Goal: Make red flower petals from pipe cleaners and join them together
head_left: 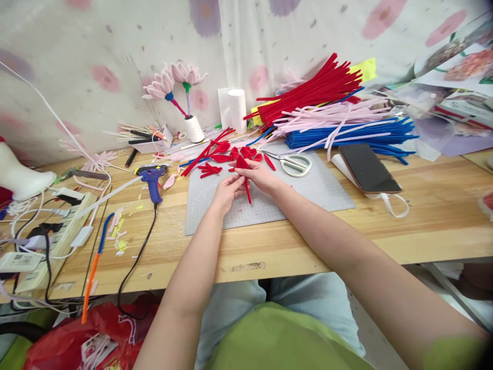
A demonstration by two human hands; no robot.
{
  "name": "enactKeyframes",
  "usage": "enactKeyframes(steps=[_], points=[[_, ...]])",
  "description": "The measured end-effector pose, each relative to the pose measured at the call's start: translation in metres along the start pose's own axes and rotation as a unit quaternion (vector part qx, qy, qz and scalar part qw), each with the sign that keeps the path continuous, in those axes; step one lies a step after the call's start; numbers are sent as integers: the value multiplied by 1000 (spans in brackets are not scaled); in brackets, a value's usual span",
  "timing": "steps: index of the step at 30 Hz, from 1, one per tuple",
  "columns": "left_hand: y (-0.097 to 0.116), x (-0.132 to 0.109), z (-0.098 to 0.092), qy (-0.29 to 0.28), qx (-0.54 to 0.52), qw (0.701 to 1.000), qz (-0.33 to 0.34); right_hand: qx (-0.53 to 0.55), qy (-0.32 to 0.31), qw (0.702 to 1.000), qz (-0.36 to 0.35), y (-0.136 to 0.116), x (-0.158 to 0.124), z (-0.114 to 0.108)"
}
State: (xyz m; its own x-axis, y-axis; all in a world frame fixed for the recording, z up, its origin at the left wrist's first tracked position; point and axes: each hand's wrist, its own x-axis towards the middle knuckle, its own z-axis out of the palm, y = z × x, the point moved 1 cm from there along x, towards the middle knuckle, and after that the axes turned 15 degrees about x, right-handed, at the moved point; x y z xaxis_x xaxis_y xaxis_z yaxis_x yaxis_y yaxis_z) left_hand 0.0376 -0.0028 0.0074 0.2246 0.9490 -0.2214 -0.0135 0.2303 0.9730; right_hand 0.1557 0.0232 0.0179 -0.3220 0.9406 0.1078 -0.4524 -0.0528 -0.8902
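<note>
Both my hands meet over a grey cutting mat [323, 190], around a red pipe-cleaner petal [242, 162] whose stem end hangs down below the fingers. My left hand [227, 191] is closed, its fingertips pinching the piece from the left. From the right, my right hand [259, 176] grips the same petal between thumb and fingers. Just behind the hands lie several finished red petals [221, 149] and short red pieces [210, 169]. White-handled scissors [296, 164] rest on the mat to the right, their blades partly among the red petals.
Bundles of red [308, 95], pink [331, 117] and blue pipe cleaners [346, 134] lie at the back right, near a phone [367, 167]. Pink flowers [173, 85] stand in a white spool [192, 129]. A glue gun [152, 181] and a power strip [54, 257] with tangled cords occupy the left.
</note>
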Motion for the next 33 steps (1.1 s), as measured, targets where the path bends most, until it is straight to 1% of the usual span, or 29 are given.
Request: enactKeyframes(steps=[4,7,9,13,16,20,22,24,26,28,31,33], points=[[3,-2,0,-24,-38,999,-8,39,-27,998,52,2,2,-2],[6,-5,-2,-16,-73,997,-17,58,-32,993,102,5,3,-5],[7,-6,-4,-13,-89,996,-24,57,-36,991,117,8,4,-8],[6,-6,-7,-20,-101,994,-31,25,-52,994,96,12,4,-14],[5,-7,-8,-21,-110,993,-35,-8,-63,994,86,11,3,-16],[6,-6,-9,-17,-117,993,-19,-65,-51,994,72,4,1,-16],[5,-4,-9,9,-99,995,-7,-104,-37,993,50,0,0,-15],[3,-2,-8,52,-67,996,6,-162,-25,986,22,-3,0,-14],[1,1,-8,97,-21,995,29,-230,-18,973,-8,-6,0,-12],[-1,3,-8,128,36,990,56,-287,-10,957,-36,-8,-1,-8],[-4,6,-12,175,142,969,103,-336,2,940,-60,-8,-1,-1],[-6,7,-15,219,218,942,133,-348,3,935,-69,-6,-1,2]])
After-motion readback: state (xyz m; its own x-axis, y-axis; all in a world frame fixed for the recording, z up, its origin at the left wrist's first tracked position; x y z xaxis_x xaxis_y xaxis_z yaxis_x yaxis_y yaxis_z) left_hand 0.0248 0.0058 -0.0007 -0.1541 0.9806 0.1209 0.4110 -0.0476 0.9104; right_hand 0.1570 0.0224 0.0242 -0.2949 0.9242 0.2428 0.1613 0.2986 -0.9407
